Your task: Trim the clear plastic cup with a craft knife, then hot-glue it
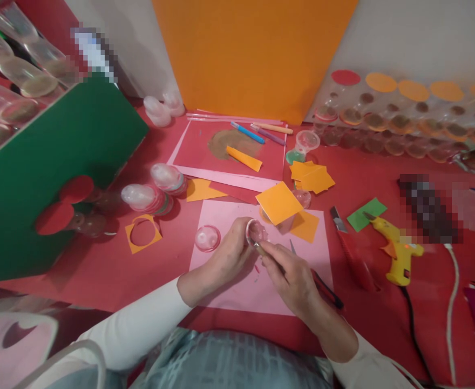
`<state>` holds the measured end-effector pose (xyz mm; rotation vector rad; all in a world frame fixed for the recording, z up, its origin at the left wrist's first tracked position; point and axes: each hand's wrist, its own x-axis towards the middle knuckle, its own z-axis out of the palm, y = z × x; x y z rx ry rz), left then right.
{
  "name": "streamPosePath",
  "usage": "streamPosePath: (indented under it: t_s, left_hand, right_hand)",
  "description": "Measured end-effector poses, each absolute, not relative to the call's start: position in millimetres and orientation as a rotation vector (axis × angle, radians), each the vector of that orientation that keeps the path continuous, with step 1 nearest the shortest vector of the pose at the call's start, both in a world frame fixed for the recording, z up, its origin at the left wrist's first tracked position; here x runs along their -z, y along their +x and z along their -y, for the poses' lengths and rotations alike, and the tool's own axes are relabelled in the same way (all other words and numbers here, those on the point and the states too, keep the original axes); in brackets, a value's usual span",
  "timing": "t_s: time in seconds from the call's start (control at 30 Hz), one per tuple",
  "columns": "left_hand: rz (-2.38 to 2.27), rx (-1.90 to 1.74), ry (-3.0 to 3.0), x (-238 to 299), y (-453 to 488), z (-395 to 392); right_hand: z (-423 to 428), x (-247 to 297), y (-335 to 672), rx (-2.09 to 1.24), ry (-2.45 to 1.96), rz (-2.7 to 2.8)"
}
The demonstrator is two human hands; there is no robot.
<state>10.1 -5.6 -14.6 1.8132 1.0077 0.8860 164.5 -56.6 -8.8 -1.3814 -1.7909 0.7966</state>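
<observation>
Over a sheet of pink paper (229, 296), my left hand (230, 253) is closed around a small clear plastic cup (258, 231) with a pale rim, its mouth tilted toward me. My right hand (293, 278) grips a slim tool (270, 255) with a brownish handle; its metal tip touches or lies just inside the cup's rim. The tool's exact kind is too small to make out. Left of my left hand lies a clear plastic dome (207, 238) with a pink rim. Partly behind my right hand are black-handled scissors (327, 290).
Orange paper squares (280, 202) lie beyond my hands. A red box cutter (354, 256) and a corded yellow glue gun (397, 248) are at right. Stacked plastic cups (146, 199) stand at left beside a green board (71, 167). Clear bottle pieces (401, 121) line the back right.
</observation>
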Motion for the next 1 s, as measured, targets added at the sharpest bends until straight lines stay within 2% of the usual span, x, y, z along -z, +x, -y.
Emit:
streamPosePath:
  t_s: [0.23, 0.5, 1.0]
  left_hand:
    - [-0.999, -0.880, 1.810, 13.5, 11.4, 5.9]
    - [-0.966, -0.900, 1.780, 21.2, 14.8, 10.0]
    - [-1.058, -0.833, 1.718, 12.5, 6.6, 3.2]
  right_hand:
    - [55.6, 7.0, 164.2, -0.854, -1.383, 1.751]
    - [60.2, 9.8, 159.7, -0.578, -1.463, 1.869]
    - [55.4, 2.6, 166.0, -0.735, -1.421, 1.784]
